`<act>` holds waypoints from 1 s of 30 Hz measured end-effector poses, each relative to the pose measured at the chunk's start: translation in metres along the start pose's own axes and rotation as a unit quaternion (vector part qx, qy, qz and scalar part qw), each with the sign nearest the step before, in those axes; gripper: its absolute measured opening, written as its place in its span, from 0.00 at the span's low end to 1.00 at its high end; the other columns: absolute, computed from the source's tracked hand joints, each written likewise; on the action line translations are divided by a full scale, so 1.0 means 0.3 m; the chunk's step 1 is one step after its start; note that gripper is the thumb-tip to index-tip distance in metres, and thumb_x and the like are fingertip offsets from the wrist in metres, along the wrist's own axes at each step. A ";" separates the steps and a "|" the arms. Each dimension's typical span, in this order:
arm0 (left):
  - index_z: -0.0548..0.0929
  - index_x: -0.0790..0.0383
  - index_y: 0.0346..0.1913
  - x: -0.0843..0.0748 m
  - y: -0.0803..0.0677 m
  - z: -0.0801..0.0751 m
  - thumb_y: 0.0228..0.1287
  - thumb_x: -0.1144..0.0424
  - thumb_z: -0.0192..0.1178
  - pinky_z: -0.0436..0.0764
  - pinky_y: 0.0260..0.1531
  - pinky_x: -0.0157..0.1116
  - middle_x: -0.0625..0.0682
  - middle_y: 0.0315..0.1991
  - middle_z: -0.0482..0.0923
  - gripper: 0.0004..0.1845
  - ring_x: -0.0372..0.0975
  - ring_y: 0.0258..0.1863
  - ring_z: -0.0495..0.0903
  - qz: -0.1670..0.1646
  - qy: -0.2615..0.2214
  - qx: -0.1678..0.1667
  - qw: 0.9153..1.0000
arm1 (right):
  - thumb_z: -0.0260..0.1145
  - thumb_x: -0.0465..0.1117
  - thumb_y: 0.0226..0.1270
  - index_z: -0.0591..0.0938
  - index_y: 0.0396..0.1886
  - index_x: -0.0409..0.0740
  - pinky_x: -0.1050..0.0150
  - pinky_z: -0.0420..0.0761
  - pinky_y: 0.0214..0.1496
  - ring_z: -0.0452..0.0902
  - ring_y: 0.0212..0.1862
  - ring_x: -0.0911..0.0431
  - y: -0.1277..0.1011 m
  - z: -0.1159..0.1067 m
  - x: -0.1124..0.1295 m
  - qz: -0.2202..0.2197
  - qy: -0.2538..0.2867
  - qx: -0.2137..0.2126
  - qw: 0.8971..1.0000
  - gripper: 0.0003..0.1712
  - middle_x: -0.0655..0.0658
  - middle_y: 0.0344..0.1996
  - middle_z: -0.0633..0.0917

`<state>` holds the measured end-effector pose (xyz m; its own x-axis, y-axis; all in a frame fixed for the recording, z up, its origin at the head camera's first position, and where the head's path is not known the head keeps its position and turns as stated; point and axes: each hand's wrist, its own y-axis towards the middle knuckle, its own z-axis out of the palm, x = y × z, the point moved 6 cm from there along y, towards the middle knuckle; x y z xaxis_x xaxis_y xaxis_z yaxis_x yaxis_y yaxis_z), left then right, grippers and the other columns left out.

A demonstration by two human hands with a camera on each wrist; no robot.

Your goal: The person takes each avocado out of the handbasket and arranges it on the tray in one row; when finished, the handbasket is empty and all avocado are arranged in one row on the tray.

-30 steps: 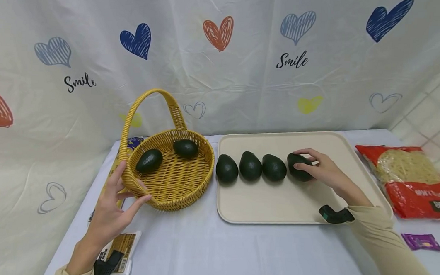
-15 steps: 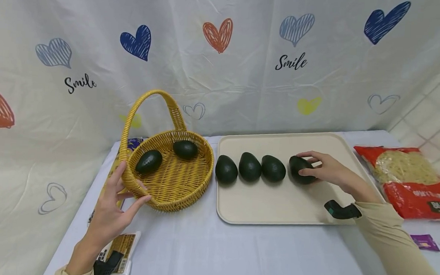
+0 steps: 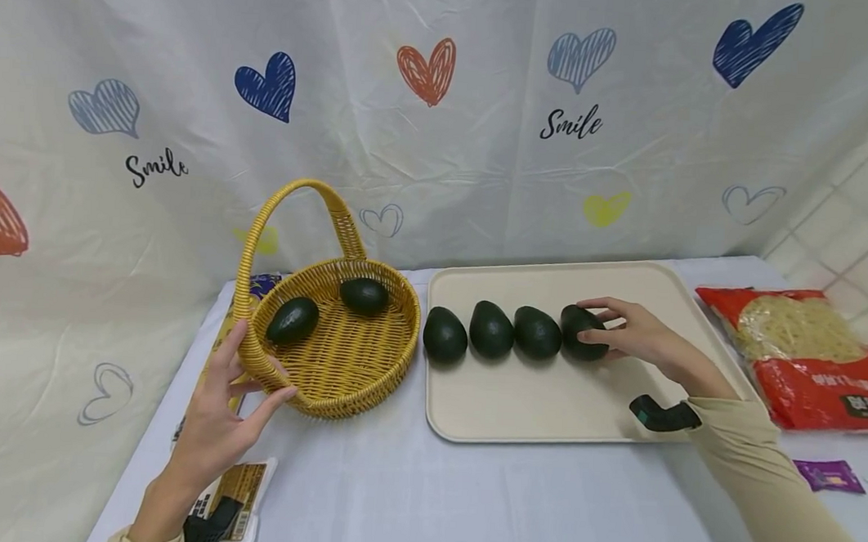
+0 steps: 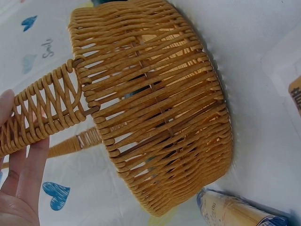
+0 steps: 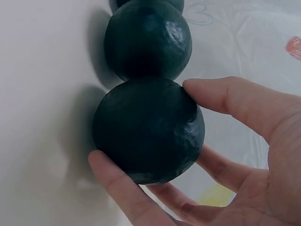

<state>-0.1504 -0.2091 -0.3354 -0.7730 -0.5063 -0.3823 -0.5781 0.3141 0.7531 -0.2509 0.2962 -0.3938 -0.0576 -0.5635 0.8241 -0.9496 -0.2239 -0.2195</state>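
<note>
While the row on the tray stands at four:
Right hand: the right hand [image 3: 640, 335] has thumb and fingers curled round the rightmost avocado [image 3: 582, 333], which rests on the tray [image 3: 545, 400] touching its neighbour; the right wrist view shows the same grip [image 5: 148, 130].
Left hand: the left hand [image 3: 223, 420] holds the near-left rim of the basket [image 3: 340, 381], thumb inside the rim and fingers outside by the foot of the handle [image 4: 40, 115].
Fruit on tray: three more avocados [image 3: 491, 330] stand in a line to the left of the held one, close together, the leftmost near the tray's left edge.
Fruit in basket: two avocados [image 3: 293, 319] lie on the basket floor, apart from each other, one left and nearer, one farther.
How far along: judging by the count, two of six are in the basket and four are left on the tray, the gripped one not yet lifted.
Bench: a white cloth [image 3: 408, 491] covers the bench; basket left, tray right, just beside each other.
Other things: a red bag of noodles [image 3: 805, 356] lies far right, a small purple packet [image 3: 828, 476] nearer, a labelled pack [image 3: 242, 490] under the left wrist.
Room: a white curtain [image 3: 443, 99] with hearts and "Smile" hangs behind; white tiles show at far right.
</note>
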 end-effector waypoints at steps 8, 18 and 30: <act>0.55 0.82 0.76 0.001 -0.004 0.000 0.74 0.44 0.61 0.82 0.47 0.18 0.64 0.48 0.76 0.49 0.22 0.54 0.78 0.005 -0.002 -0.002 1.000 | 0.69 0.43 0.75 0.65 0.78 0.34 0.53 0.90 0.49 0.81 0.54 0.42 -0.003 0.007 0.007 -0.006 0.002 0.007 1.000 0.39 0.21 0.69 0.65; 0.55 0.81 0.76 -0.005 0.001 -0.006 0.75 0.43 0.60 0.82 0.46 0.18 0.62 0.46 0.78 0.48 0.20 0.54 0.78 -0.008 0.003 0.000 1.000 | 0.68 0.42 0.77 0.63 0.79 0.34 0.53 0.90 0.49 0.85 0.46 0.47 -0.004 -0.001 0.007 -0.013 -0.006 0.012 1.000 0.39 0.21 0.69 0.64; 0.55 0.81 0.76 -0.002 0.002 -0.006 0.75 0.43 0.61 0.82 0.46 0.18 0.64 0.48 0.77 0.49 0.21 0.54 0.78 -0.001 0.000 -0.001 1.000 | 0.67 0.44 0.78 0.61 0.80 0.34 0.53 0.90 0.51 0.80 0.58 0.38 -0.011 -0.037 0.000 -0.004 -0.019 0.003 1.000 0.41 0.21 0.70 0.66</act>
<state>-0.1499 -0.2101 -0.3340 -0.7716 -0.5076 -0.3834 -0.5791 0.3112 0.7535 -0.2511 0.3057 -0.3873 -0.0374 -0.5911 0.8058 -0.9480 -0.2341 -0.2157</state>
